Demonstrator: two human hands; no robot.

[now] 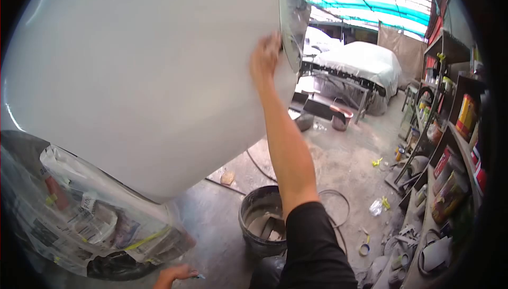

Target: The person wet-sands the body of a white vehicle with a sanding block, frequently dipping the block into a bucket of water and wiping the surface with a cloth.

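Observation:
A large pale grey-white car panel (143, 72) fills the upper left, its surface smooth and matte. My right hand (266, 56) is against the panel near its right edge, fingers curled and slightly blurred; whatever they hold is hidden. Beyond that edge, clear plastic film (294, 19) covers the neighbouring part of the car. Low in the view, my left hand (179, 273) is partly visible, with a small bluish thing (200, 276) at its fingertips, too small to name. Newspaper and plastic masking (100, 220) wrap the car's lower part at left.
A black bucket (244, 225) with murky contents stands on the floor below my right arm. A hose (344, 204) curls beside it. Cluttered shelves (450, 130) line the right side. Farther back is a covered car (360, 56) behind a metal stand (365, 98).

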